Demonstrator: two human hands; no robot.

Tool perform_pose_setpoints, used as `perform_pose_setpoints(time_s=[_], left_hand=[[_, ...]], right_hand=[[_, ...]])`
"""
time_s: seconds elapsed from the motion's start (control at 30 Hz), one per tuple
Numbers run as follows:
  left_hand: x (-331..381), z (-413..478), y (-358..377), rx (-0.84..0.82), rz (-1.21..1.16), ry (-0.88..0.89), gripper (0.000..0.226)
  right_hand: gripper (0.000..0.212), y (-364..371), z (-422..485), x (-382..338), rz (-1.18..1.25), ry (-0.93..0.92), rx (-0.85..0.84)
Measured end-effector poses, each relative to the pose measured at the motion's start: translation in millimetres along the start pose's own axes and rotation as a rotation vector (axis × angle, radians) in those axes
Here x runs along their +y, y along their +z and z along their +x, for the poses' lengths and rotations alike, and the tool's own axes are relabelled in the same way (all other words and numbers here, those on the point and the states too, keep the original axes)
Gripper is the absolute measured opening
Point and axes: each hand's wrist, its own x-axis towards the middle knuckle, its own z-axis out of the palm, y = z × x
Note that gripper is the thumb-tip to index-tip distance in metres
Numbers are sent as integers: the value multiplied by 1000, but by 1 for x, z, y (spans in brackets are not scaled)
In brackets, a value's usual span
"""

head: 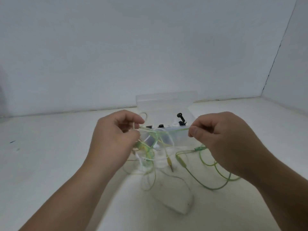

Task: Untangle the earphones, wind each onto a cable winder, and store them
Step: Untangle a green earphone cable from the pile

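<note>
Two hands hold the earphone tangle (pixel 150 147) above the table (pixel 50 164). Left hand (pixel 115 139) grips the green, yellow and white knot; right hand (pixel 221 137) pinches one taut green cord (pixel 175 130). Behind, one clear box (pixel 166 100) holds three black pieces (pixel 180 120).

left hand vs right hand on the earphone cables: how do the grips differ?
Left hand holds the knotted bundle of green and white cables; right hand pinches one green strand. The left hand sits over the tangle, the right hand over loose green loops on the table. Both hover before the clear box.
</note>
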Motion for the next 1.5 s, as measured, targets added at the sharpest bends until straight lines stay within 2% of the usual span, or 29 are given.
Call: perform_pose_setpoints(time_s=[0.1, 0.23, 0.37, 0.43, 0.5, 0.57, 0.67, 0.7, 0.8, 0.83, 0.9, 1.0, 1.1, 1.2, 1.27, 1.37, 1.5], left_hand=[[-2, 4, -4, 194, 89, -82, 31], [-5, 7, -5, 211, 197, -106, 21], [-1, 9, -3, 149, -240, -339, 27], [-3, 10, -5, 114, -314, -390, 37], [-6, 10, -8, 84, -229, -318, 46], [-7, 6, -11, -19, 18, -168, 50], [-9, 2, -9, -200, 443, 65, 28], [-5, -1, -8, -273, 493, 114, 30], [-2, -6, -5, -465, 486, 190, 62], [0, -8, -5, -513, 457, 176, 64], [3, -10, -4, -549, 395, 138, 52], [3, -7, -4, -537, 244, 113, 21], [4, -6, -3, -525, 230, 117, 9], [-2, -4, -1, -437, 209, 68, 11], [-7, -2, -2, -357, 244, 72, 14], [-5, -3, -1, -278, 287, 119, 13], [-3, -5, 3, -200, 237, 92, 15]], right_hand=[[25, -6, 0, 0, 21, 11, 107], [25, -9, -1, -3, 114, 42, 125], [25, -10, 2, 0, 84, 115, 21], [23, -8, 4, 4, 39, 160, -26], [23, -6, 4, 8, 20, 174, -26], [23, -3, 4, 9, 72, 161, 29], [23, 0, 3, 7, 379, 198, 42], [23, 2, 2, 5, 476, 208, -4], [23, 8, 0, -2, 725, 225, -147], [23, 9, 0, -4, 783, 232, -177], [24, 10, 0, -5, 838, 241, -200], [21, 9, 1, -6, 814, 245, -156], [21, 8, 0, -7, 833, 257, -150], [29, 8, -2, -9, 789, 247, -172], [40, 9, -4, -10, 665, 211, -189], [41, 13, -6, -10, 463, 174, -227], [41, 18, -6, -8, 266, 171, -272]])
